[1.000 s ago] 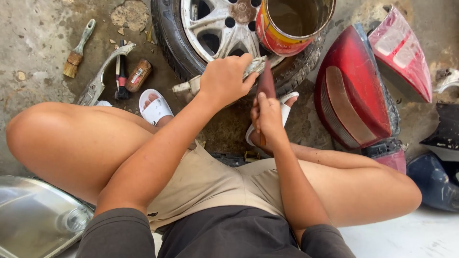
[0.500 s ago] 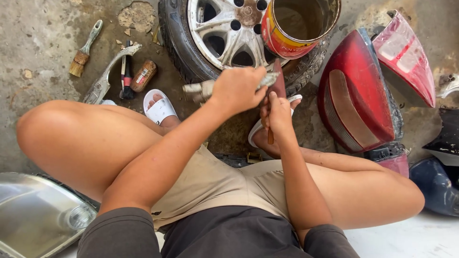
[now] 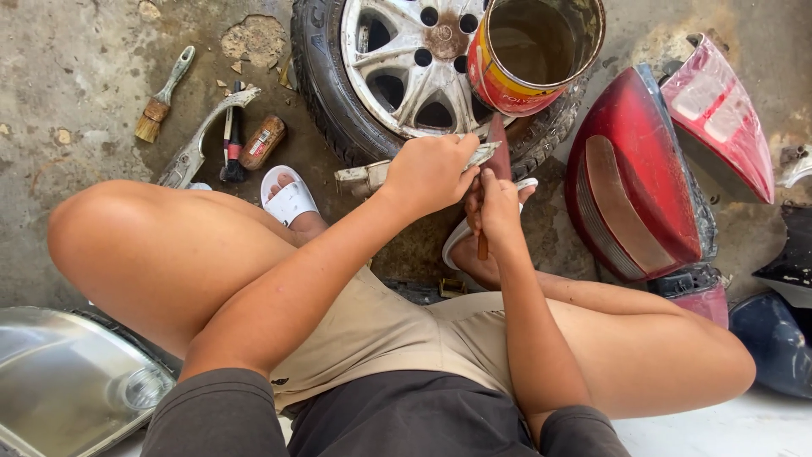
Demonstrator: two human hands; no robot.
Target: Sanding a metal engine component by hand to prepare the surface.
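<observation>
Nearest, a headlamp (image 3: 68,389) lies well apart from the wheel (image 3: 406,76), this side of it. Closer in, the left hand (image 3: 431,169) clasps a pale broken part (image 3: 372,176), and the right hand (image 3: 497,211) grips a reddish blade (image 3: 498,152), both just before the wheel. Beyond, an open can (image 3: 529,59) rests on it.

Single head view, steeply downward, close over lap, ground ahead
</observation>
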